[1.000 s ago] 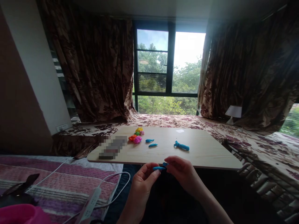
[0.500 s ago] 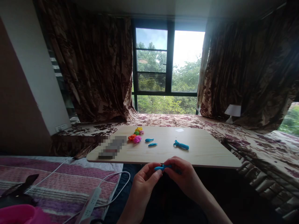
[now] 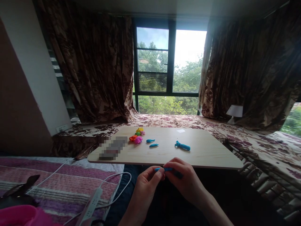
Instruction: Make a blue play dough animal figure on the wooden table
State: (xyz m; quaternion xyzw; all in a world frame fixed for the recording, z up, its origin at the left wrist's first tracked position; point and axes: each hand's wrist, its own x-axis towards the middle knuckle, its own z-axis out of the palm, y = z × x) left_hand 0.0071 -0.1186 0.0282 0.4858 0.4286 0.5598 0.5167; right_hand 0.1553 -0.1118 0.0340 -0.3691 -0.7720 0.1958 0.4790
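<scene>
Head view, largest item first: what is being listed?

— One pale wooden table [image 3: 211,158], standing just beyond the hands' meeting point and bearing the loose stock.

Next size down: any containers?

— One candidate: pink object [image 3: 20,216] with a curved rim, sitting at the lower left corner. Its inside is not showing; contents are going unlisted.

And the hands?

— One pair: left hand [image 3: 147,182] and right hand [image 3: 182,172], meeting at the table's near edge. Thumb and fingertips of each are pinching blue material [image 3: 167,169].

Smaller stock?

— One blue roll [image 3: 183,146], lying right of the table's middle, one end flaring as if gathered; whether a wrapper is enclosing it cannot be told. One cluster of crumpled lumps [image 3: 138,140], mixed colours, sitting well to its left. Two small blue pieces [image 3: 154,145], tapering, lying between cluster and roll.

Smallest entry, the held material: how best to be handling it?

— By my judgement it is soft. One pinch should be steadying while the other is pressing lightly and evenly; hard squeezing would be flattening it. Fingertips are covering its middle, so one piece or two cannot be told.
</scene>
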